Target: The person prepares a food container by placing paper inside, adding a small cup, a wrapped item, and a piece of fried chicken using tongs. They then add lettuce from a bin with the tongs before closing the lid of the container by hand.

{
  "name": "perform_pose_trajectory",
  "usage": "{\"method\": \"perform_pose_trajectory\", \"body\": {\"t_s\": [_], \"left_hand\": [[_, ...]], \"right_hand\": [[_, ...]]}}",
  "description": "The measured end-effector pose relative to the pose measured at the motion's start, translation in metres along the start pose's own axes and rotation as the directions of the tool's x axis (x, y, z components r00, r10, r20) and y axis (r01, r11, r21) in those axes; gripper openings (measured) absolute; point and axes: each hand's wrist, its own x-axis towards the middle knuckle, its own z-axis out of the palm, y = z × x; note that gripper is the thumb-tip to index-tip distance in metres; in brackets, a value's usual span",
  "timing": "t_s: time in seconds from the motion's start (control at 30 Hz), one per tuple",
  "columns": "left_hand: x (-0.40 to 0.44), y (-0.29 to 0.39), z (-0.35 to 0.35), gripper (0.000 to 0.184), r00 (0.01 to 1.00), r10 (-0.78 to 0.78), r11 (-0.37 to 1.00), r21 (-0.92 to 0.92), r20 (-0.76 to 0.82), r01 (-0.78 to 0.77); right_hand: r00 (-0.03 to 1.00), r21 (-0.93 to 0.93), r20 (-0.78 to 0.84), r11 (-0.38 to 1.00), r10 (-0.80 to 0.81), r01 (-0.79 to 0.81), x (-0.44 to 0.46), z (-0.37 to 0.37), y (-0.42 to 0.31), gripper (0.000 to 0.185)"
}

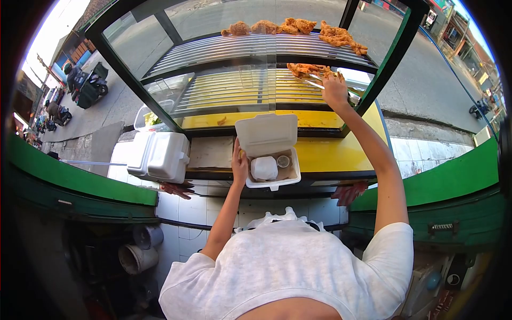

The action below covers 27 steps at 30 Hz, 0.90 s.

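My left hand [240,166] grips the left side of a white foam takeaway box [266,132], which stands with its lid up at the counter's front edge. Inside it are a round bundle in white paper [264,168] and a small clear cup [283,161] on brown paper. My right hand [334,90] reaches into the glass display case [224,61], closed around metal tongs [315,82]. The tongs' tips are at a piece of fried chicken [304,70] on the lower rack; whether they pinch it I cannot tell.
More fried chicken [341,38] lies along the upper rack. Closed foam boxes [166,156] stand at the left beside brown paper sheets [212,152]. A clear tub [153,118] sits behind them. The case's dark frame [392,64] surrounds my right arm. Motorbikes pass on the street.
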Motion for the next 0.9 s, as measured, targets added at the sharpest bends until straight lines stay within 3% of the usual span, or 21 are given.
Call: {"method": "perform_pose_trajectory", "body": {"t_s": [0.2, 0.27, 0.47, 0.67, 0.8, 0.9], "left_hand": [[-0.001, 0.004, 0.001, 0.061, 0.999, -0.054, 0.999, -0.01, -0.008, 0.054], [-0.001, 0.007, 0.001, 0.063, 0.999, -0.046, 0.999, -0.011, -0.005, 0.046], [0.0, 0.004, 0.0, 0.062, 1.0, -0.027, 0.999, 0.033, -0.006, 0.027], [0.001, 0.003, 0.001, 0.062, 1.0, -0.025, 1.0, 0.001, 0.001, 0.025], [0.001, 0.005, 0.001, 0.063, 1.0, -0.024, 1.0, 0.003, 0.006, 0.024], [0.0, 0.006, 0.001, 0.063, 1.0, -0.029, 1.0, -0.004, 0.009, 0.029]], "right_hand": [[0.989, -0.04, -0.134, 0.998, -0.055, 0.05, -0.021, -0.022, -0.008, 0.042], [0.955, 0.025, -0.288, 0.997, -0.065, 0.075, -0.035, -0.031, -0.007, 0.041], [0.986, 0.256, -0.161, 0.967, 0.045, -0.002, -0.105, -0.088, 0.007, 0.049], [0.956, 0.326, -0.285, 0.945, 0.074, 0.024, -0.179, -0.102, 0.039, 0.052], [0.936, 0.337, -0.351, 0.927, -0.035, 0.161, -0.216, -0.1, 0.048, 0.056], [0.917, 0.321, -0.309, 0.88, -0.252, 0.35, -0.231, -0.085, 0.049, 0.057]]}}
